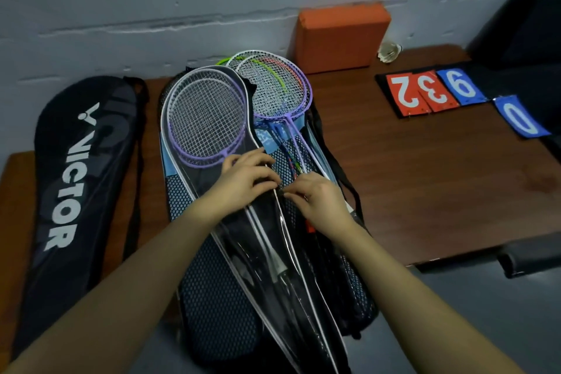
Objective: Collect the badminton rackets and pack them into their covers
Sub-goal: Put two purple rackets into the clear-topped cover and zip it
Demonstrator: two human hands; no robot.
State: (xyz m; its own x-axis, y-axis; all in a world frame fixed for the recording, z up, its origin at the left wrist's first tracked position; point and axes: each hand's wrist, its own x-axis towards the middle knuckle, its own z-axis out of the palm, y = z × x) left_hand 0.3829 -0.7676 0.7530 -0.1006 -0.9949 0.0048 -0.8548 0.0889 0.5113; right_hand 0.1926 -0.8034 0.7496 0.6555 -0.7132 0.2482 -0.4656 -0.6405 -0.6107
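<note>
At the centre of the frame the two hands meet on the edge of a clear-fronted cover (267, 255). The left hand (246, 179) has its fingers curled over the cover's white-piped edge, and the right hand (315, 200) pinches something small and dark at the same seam, probably the zip pull, though it is too small to be sure. Both hands sit about equally near that spot.

From the grip, the cover's long axis runs from the lower right of the frame up to the upper left, so the open seam likely leads away and up toward the heads. Inside it lie two purple rackets (206, 118), heads toward the wall, handles pointing down toward the person.

Just right of them, a second stack of rackets (273, 85) rests on a blue mesh cover (212, 307); I count at least three heads there, purple, green and one reddish, overlapping too closely for a firm count. These look not yet packed.

At the left lies one dark cover (79, 167), closed and flat on the brown table (425, 185). That makes three covers in view.
</note>
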